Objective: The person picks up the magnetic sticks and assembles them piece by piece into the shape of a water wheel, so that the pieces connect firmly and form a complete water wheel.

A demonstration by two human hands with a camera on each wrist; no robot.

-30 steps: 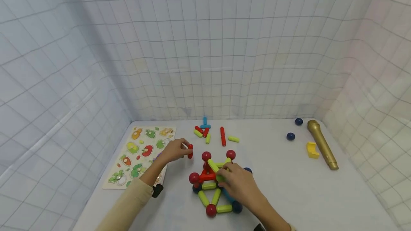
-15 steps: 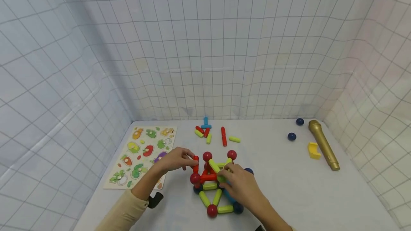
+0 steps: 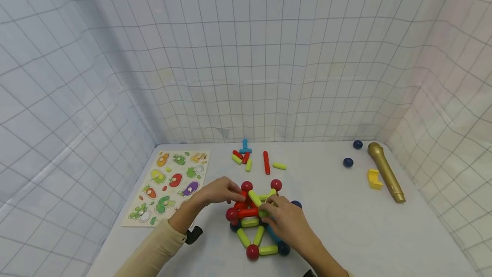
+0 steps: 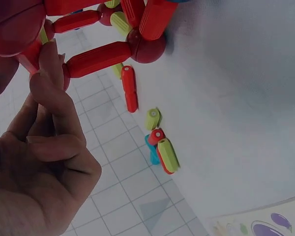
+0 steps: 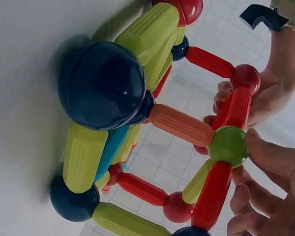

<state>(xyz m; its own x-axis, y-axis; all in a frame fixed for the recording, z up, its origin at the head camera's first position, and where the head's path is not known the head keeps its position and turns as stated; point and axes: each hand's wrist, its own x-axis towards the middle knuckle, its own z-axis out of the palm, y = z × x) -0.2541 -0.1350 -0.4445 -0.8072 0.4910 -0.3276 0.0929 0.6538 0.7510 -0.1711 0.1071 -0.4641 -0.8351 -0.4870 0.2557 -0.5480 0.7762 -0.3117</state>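
A structure of magnetic rods and balls stands at the front of the table, with a dark red ball at its near corner. My left hand is at its left side, pinching a red magnetic rod between thumb and fingers beside a large dark red ball. The fingers partly hide that rod. On the right, my right hand pinches a green ball on the upper part of the structure. Red rods and an orange rod join at this ball.
Loose red, lime and blue rods, among them a red pair, lie behind the structure. A vegetable puzzle board is at left. Two navy balls, a yellow bracket-like piece and a gold microphone-shaped toy are at right.
My left hand has brought the red rod rightward from beside the puzzle board into the structure's left side. The right hand has stayed on the structure.
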